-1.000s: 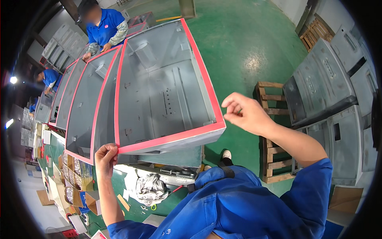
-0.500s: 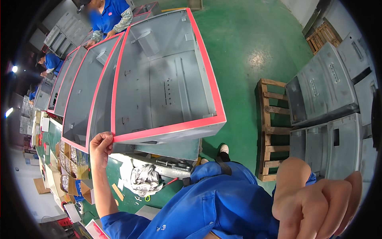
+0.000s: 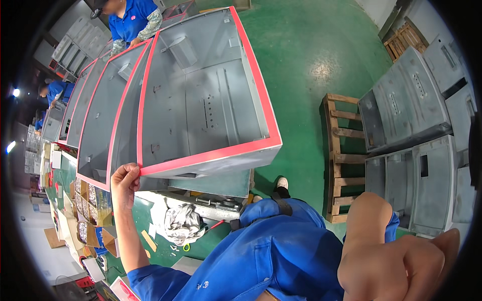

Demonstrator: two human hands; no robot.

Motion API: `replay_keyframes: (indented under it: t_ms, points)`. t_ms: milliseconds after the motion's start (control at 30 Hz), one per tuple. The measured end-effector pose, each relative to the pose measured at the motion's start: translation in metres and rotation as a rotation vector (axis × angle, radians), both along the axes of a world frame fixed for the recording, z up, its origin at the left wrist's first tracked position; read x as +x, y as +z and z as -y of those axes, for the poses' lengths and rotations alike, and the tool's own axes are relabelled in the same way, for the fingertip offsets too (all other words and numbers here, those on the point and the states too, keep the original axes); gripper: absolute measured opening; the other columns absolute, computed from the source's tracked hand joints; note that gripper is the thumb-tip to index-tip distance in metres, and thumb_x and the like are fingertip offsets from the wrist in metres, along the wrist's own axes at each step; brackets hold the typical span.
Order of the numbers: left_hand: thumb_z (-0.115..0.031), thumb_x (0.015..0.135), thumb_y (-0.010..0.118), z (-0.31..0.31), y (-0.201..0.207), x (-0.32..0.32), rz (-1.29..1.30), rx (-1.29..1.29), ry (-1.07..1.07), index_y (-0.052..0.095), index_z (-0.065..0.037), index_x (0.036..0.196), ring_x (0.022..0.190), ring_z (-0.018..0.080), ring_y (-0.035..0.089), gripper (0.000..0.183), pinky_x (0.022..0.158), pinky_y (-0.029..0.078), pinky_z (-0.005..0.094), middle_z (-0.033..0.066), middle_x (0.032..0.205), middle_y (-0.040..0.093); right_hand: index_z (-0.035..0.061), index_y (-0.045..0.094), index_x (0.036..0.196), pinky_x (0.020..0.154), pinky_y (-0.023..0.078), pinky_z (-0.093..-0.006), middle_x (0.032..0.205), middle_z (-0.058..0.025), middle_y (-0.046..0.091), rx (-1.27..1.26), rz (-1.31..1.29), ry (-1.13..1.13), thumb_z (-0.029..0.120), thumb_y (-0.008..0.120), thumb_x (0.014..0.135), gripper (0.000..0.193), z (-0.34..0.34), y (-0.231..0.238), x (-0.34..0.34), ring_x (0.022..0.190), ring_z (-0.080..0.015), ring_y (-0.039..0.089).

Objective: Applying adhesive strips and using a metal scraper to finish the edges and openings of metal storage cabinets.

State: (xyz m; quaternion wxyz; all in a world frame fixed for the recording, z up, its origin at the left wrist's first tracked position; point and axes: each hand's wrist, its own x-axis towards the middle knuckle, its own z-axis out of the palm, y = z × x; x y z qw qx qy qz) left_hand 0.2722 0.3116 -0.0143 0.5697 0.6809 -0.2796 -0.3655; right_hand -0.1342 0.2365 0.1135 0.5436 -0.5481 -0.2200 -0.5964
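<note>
A large grey metal cabinet (image 3: 211, 105) lies with its open side up, its rim edged by a pink strip (image 3: 211, 156). At the near left corner of that rim, my left hand (image 3: 125, 179) is closed, its thumb and fingers pinching the strip's corner. My right hand (image 3: 396, 266) is raised at the lower right, away from the cabinet and large in view. Its fingers are curled and somewhat blurred. A tiny reddish spot shows between them, but what they hold, if anything, is hidden.
More pink-edged cabinets (image 3: 100, 120) stand close on the left, where a co-worker in blue (image 3: 131, 20) leans over them. A wooden pallet (image 3: 341, 158) and stacked grey cabinets (image 3: 406, 110) stand on the right. Crumpled cloth (image 3: 181, 224) and cardboard boxes (image 3: 90, 200) lie nearer.
My right hand has turned slightly and sunk a little, its fingers now more blurred. My left hand keeps to the same corner. The co-worker has bent further over the cabinets.
</note>
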Motion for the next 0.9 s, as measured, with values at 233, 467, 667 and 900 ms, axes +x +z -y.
replay_keyframes:
  t_ms: [233,467,667,900]
  points:
    - [-0.003,0.078,0.061,0.000,0.000,0.001,0.009,0.004,-0.008,0.058,-0.002,0.074,0.050,0.0036,0.043,0.005,0.039,0.032,0.0157,0.0005,0.068,0.054,0.0014,0.043,0.098,0.059,0.045,-0.0284,0.077,-0.0079,0.048,-0.007,-0.001,-0.019,0.000,0.044,0.085,0.013,0.000,0.000,0.003,0.065,-0.0143,0.048]
    - [-0.003,0.079,0.061,0.001,0.001,-0.001,-0.004,-0.004,-0.009,0.058,-0.002,0.074,0.050,0.0037,0.043,0.006,0.039,0.032,0.0158,0.0004,0.068,0.053,0.0012,0.043,0.098,0.059,0.045,-0.0282,0.077,-0.0080,0.048,0.008,-0.025,-0.030,0.001,0.045,0.085,0.013,0.005,0.000,0.009,0.066,-0.0146,0.048]
    - [-0.004,0.079,0.060,-0.001,0.000,-0.001,-0.001,-0.002,0.000,0.057,-0.002,0.074,0.050,0.0037,0.042,0.005,0.040,0.031,0.0156,0.0004,0.068,0.053,0.0010,0.042,0.098,0.060,0.044,-0.0281,0.077,-0.0081,0.048,0.033,-0.050,-0.067,0.001,0.046,0.085,0.013,0.013,-0.002,0.019,0.066,-0.0149,0.047]
    - [-0.004,0.078,0.061,0.000,0.005,-0.006,0.008,0.026,0.016,0.057,-0.002,0.076,0.052,0.0038,0.043,0.004,0.042,0.030,0.0163,0.0004,0.068,0.052,0.0008,0.042,0.098,0.060,0.043,-0.0280,0.076,-0.0083,0.048,0.345,-0.494,-0.541,0.002,0.046,0.085,0.014,0.079,-0.058,0.036,0.066,-0.0153,0.047]
